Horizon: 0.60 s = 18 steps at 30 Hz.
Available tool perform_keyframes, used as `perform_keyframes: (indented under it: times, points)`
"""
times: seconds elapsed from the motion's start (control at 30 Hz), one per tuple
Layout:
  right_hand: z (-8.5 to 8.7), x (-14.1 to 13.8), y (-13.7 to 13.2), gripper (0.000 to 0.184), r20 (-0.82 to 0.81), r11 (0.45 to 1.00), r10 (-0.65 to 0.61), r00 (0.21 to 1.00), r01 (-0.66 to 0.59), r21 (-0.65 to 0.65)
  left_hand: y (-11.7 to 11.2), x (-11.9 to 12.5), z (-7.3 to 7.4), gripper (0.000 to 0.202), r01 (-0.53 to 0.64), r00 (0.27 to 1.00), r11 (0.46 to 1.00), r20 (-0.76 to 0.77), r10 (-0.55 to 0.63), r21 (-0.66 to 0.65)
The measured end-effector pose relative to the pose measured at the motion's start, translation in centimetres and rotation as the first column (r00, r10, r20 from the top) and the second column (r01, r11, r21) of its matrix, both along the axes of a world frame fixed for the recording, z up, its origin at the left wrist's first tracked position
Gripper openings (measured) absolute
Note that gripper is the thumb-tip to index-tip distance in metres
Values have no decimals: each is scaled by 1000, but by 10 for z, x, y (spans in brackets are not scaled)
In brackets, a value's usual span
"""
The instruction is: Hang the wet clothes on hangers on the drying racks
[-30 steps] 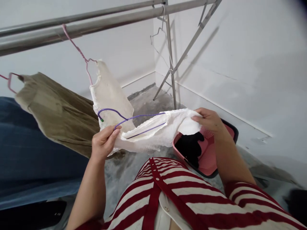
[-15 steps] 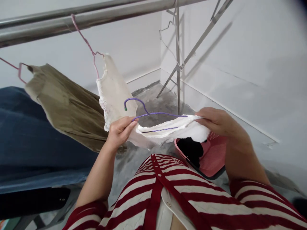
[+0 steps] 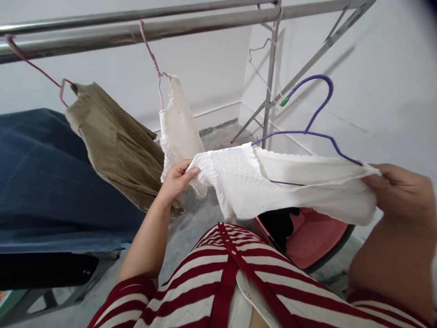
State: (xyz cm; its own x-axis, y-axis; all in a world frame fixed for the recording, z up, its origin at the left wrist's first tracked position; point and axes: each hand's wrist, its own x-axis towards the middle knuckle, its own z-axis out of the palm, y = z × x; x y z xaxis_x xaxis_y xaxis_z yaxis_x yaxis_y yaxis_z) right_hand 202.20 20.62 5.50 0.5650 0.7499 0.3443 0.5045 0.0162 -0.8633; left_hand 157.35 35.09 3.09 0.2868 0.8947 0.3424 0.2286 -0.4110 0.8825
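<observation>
And there it is: the left hand (image 3: 176,181) and right hand (image 3: 399,191) stretch a white knit top (image 3: 280,187) wide between them! A purple wire hanger (image 3: 316,109) rises from it, right over a pink basket (image 3: 316,239).

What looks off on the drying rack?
The cream lace garment looks lopsided: its top seems caught on one end of the pink wire hanger rather than sitting across both shoulders. The olive garment also appears to droop to one side from its hanger.

An olive garment (image 3: 116,146) and a lace top (image 3: 179,127) hang from a steel rail (image 3: 136,31).
</observation>
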Motion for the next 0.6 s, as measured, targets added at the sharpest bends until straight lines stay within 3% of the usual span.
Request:
perform_keyframes:
  times: [0.13, 0.33, 0.5, 0.6]
  points:
    - [2, -7, 2, 38, -128, 997, -47, 991, 40, -62, 13, 4, -15, 31, -148, 964, 984, 207, 165, -99]
    - [9, -33, 15, 33, -242, 999, -37, 970, 39, 2, 12, 19, -35, 38, -237, 954, 948, 136, 268, -212]
    - [9, -73, 39, 25, -78, 994, 99, 992, -102, -44, -13, 17, -69, 41, -131, 991, 940, -39, 125, -315]
    - [7, -95, 61, 25, -20, 993, 116, 993, -116, 19, -32, 8, -92, 40, -97, 991, 906, -127, 48, -412]
